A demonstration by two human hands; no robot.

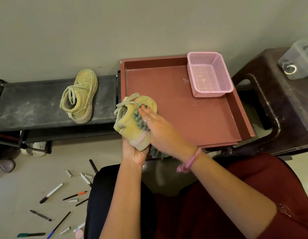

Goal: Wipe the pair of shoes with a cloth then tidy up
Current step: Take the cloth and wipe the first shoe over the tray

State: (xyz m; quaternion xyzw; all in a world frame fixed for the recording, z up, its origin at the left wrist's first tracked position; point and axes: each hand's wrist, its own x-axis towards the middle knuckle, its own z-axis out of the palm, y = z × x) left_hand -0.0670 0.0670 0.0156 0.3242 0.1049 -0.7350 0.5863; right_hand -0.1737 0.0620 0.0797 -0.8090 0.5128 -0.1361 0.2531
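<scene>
Pens and markers (51,193) lie scattered on the floor; the left hand (135,152) cups the heel of a yellow shoe (132,121) from below, fingers curled round it; the right hand (156,125), fingers straight, presses a teal cloth (138,116) against its side, above a red tray (184,104); the second shoe (81,95) stands on the black bench (34,104); a pink basket (209,75) sits in the tray's far corner.

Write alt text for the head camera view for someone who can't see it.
A person's left hand grips the heel of a yellow shoe while the right hand presses a green cloth against its side. The second shoe sits on a black rack, beside a red tray holding a pink basket.
</scene>
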